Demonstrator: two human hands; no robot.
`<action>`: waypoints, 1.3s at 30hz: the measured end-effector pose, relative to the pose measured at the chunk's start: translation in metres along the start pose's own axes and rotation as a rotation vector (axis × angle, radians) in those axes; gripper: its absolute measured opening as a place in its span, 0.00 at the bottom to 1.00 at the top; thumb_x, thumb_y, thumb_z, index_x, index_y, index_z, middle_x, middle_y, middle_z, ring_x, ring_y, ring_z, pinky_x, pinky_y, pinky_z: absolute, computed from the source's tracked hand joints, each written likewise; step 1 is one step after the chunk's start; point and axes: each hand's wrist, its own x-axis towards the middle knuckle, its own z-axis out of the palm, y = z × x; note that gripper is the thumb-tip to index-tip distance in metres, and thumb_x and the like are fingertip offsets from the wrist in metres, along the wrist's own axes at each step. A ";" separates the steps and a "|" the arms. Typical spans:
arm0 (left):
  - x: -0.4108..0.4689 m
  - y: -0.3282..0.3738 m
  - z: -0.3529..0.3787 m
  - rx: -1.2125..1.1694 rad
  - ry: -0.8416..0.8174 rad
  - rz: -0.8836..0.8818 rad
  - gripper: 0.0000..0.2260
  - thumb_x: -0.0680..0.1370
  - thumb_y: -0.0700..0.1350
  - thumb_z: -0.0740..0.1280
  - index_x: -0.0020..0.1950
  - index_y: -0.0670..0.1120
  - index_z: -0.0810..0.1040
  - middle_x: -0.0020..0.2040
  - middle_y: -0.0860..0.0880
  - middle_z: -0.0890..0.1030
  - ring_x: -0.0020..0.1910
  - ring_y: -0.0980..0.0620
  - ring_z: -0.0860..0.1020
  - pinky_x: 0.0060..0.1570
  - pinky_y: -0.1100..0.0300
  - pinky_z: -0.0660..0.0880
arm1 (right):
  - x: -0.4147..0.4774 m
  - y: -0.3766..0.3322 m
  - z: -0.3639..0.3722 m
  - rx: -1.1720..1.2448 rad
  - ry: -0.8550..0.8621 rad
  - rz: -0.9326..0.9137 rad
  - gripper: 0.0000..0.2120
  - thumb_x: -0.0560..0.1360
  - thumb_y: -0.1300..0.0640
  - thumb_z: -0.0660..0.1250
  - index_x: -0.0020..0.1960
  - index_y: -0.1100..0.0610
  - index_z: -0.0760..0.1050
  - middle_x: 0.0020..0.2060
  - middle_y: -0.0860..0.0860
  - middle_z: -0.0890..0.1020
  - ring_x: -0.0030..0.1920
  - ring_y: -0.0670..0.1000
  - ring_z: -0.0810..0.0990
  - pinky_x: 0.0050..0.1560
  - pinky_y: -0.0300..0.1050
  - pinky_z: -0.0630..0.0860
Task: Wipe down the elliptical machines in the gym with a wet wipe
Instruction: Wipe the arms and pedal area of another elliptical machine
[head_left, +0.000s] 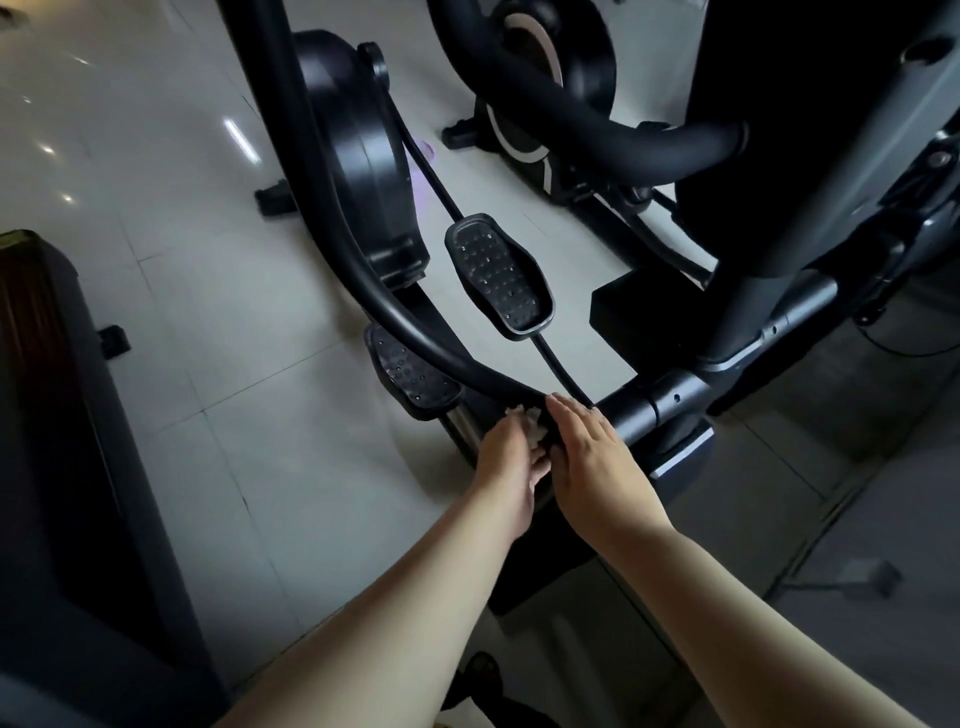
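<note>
Two black elliptical machines fill the view over a pale tiled floor (208, 312): the nearer elliptical machine (353, 156) directly ahead of the person, and a second black machine with a white-ringed wheel (540, 78) well beyond it.

The nearer machine's long curved black tube (457, 366) matters most for the next move. Its axis sweeps in from the far upper left, passes above the studded black left pedal (410, 374) and ends at the hands, just beside the stubby grey-black crossbar (649, 410). The studded black right pedal (498, 275) sits further out, clear of both hands.

The hands meet at that lower end of the tube. The left hand (511, 457) has its fingers curled round the crumpled white wet wipe (527, 423), bunching it against the tube. The right hand (584, 449) lies flat beside it, fingers straight and together, touching the tube on the crossbar side.

The unwiped length appears to lie away and to the left, so a stroke would run up the tube from here, led by the left hand.
</note>
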 end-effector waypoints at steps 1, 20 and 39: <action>-0.001 0.003 -0.003 0.005 0.010 0.020 0.12 0.86 0.42 0.57 0.47 0.48 0.77 0.44 0.49 0.82 0.47 0.50 0.81 0.54 0.55 0.77 | 0.000 0.000 0.000 -0.002 0.014 0.000 0.28 0.81 0.66 0.59 0.80 0.59 0.60 0.79 0.54 0.64 0.80 0.51 0.59 0.78 0.38 0.43; 0.010 0.029 -0.015 -0.206 0.033 0.162 0.12 0.86 0.42 0.56 0.51 0.40 0.77 0.40 0.44 0.83 0.44 0.47 0.80 0.56 0.52 0.79 | -0.008 -0.002 0.008 0.025 0.097 0.061 0.25 0.81 0.61 0.62 0.76 0.64 0.66 0.73 0.59 0.71 0.76 0.58 0.65 0.80 0.47 0.48; 0.020 0.016 -0.025 0.029 0.062 0.384 0.09 0.86 0.46 0.61 0.53 0.50 0.81 0.42 0.56 0.86 0.45 0.62 0.85 0.49 0.60 0.81 | 0.059 -0.015 0.001 0.193 -0.016 0.067 0.18 0.83 0.58 0.63 0.72 0.51 0.75 0.70 0.48 0.77 0.70 0.49 0.74 0.68 0.38 0.67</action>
